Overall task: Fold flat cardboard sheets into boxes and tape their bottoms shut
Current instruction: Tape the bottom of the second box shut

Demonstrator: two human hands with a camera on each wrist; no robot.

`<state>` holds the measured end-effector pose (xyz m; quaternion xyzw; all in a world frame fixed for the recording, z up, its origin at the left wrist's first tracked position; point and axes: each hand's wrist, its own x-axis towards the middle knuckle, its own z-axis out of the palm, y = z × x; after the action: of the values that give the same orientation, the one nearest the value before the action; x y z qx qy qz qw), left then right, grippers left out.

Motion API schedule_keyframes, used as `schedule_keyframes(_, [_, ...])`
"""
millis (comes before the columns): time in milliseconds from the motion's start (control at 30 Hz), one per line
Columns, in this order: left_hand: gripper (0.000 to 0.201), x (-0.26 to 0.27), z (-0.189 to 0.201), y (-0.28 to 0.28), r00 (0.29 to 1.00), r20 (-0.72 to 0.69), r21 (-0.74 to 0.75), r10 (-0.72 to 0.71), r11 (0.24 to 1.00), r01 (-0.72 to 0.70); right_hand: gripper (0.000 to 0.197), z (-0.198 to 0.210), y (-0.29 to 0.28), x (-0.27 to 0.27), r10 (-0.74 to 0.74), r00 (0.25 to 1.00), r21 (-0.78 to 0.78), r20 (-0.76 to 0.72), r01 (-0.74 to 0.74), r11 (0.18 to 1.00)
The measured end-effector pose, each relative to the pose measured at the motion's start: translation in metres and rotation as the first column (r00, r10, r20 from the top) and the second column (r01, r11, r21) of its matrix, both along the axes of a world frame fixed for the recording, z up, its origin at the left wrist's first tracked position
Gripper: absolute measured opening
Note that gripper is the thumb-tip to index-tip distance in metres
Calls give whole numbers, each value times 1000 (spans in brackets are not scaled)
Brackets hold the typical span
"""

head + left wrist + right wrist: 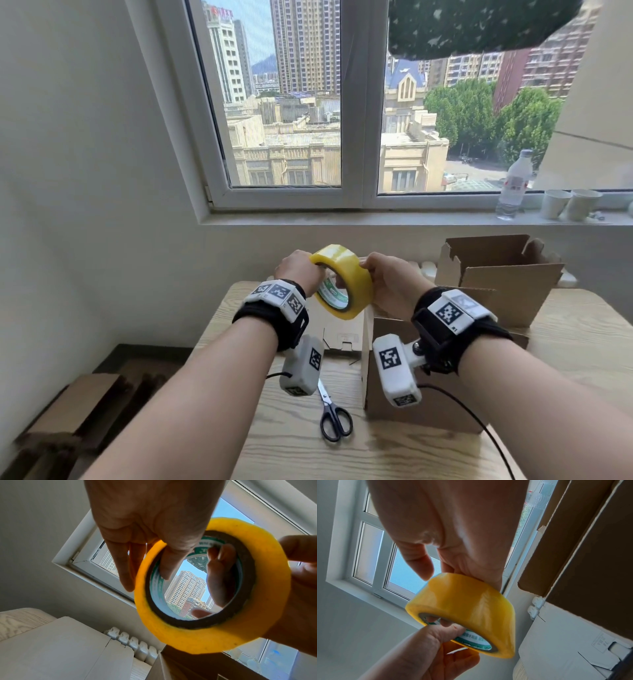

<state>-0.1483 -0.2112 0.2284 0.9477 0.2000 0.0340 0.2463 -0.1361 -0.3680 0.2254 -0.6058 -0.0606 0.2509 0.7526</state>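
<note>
A yellow tape roll (346, 281) (212, 585) (467, 609) hangs in the air above the table's middle, held between both hands. My left hand (301, 270) (154, 524) grips its left rim, thumb inside the core and fingers outside. My right hand (390, 284) (453, 524) holds the right side, with a finger inside the core and fingertips on the outer band. A folded cardboard box (421, 397) stands on the table under my right wrist. A flat cardboard sheet (339, 332) lies behind it under the tape.
Black-handled scissors (334, 416) lie on the wooden table (308, 452) near its front. An open cardboard box (503, 274) stands at the back right. A water bottle (513, 185) and two paper cups (568, 204) sit on the windowsill. Flat cardboard lies on the floor at left (68, 411).
</note>
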Motion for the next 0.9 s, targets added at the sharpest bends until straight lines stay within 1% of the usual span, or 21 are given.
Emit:
schedule_keyframes(33, [22,-1,0,-1,1000,3,-7,0,1000,0,48,-1,0,1,5,1000,-17,6,-5,1000])
schedule_keyframes(133, [20,-1,-1,0,999,31,20,-9,1000,8,59,-5,0,5,25,999,-84,38,-22,996])
schedule_keyframes(233, [20,-4,2,-2,997,63,110,-36,993,29,57,-14,-1,12,21,998,-72,57,-17,997])
schedule_keyframes(267, [21,-4,2,-3,997,65,140,-44,989,35,55,-8,0,5,27,998,-78,59,-22,997])
schedule_keyframes(300, [22,-5,3,-3,996,68,158,-48,987,37,47,-3,0,-2,32,996,-81,82,-26,996])
schedule_keyframes(367, [22,-4,5,-5,995,87,159,-52,986,38,25,-1,-2,-8,25,988,-110,150,-9,994])
schedule_keyframes(400, [21,-3,5,-6,994,91,156,-53,987,39,25,-2,-4,-8,22,986,-118,163,-3,993])
schedule_keyframes(500, [17,-3,2,-3,996,78,117,-32,993,22,39,-3,-6,-5,63,993,-44,101,-59,997])
schedule_keyframes(533, [17,-3,0,-2,997,69,99,-22,995,15,40,-2,-6,-4,76,994,-17,77,-75,997])
schedule_keyframes(600, [16,-1,-2,0,998,61,80,-18,997,13,35,-3,-6,-2,92,994,7,63,-92,996])
schedule_keyframes(700, [17,0,-3,1,999,39,64,-11,998,8,33,-6,-8,-1,125,988,7,87,-126,992])
schedule_keyframes(800, [21,1,-4,5,1000,-16,117,-24,993,25,33,-6,-9,-3,170,981,-7,96,-170,985])
schedule_keyframes(867, [18,1,-6,6,997,-61,175,-41,983,51,35,-6,-10,-2,175,980,-10,98,-175,985])
schedule_keyframes(900, [17,2,-6,6,997,-71,177,-44,983,56,37,-7,-10,-2,164,981,-18,101,-163,986])
